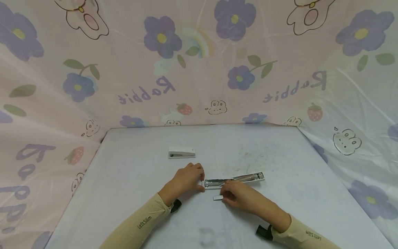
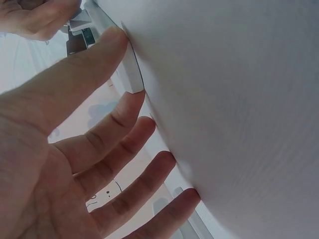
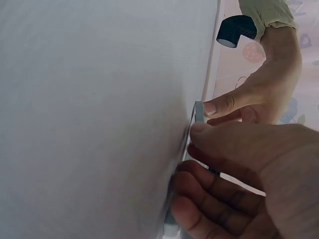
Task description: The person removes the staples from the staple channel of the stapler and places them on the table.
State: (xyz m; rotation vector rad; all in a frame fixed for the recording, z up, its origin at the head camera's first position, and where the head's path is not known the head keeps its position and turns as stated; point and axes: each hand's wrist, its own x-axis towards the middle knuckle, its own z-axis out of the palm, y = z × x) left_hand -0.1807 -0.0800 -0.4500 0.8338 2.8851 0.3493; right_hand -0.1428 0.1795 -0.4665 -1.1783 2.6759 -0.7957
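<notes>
White-and-metal opened stapler (image 1: pixel 248 177) on white desk (image 1: pixel 118 180), left hand (image 1: pixel 187 177) pinching its left end, right hand (image 1: pixel 240 196) with curled fingers at its middle, grip unclear, small pale-grey strip (image 1: pixel 217 198) beside them, white wedge-shaped piece (image 1: pixel 181 151) beyond

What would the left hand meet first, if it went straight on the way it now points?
Most likely the long open white stapler with silver metal parts; the left hand seems to touch its end, though depth is unclear.
</notes>
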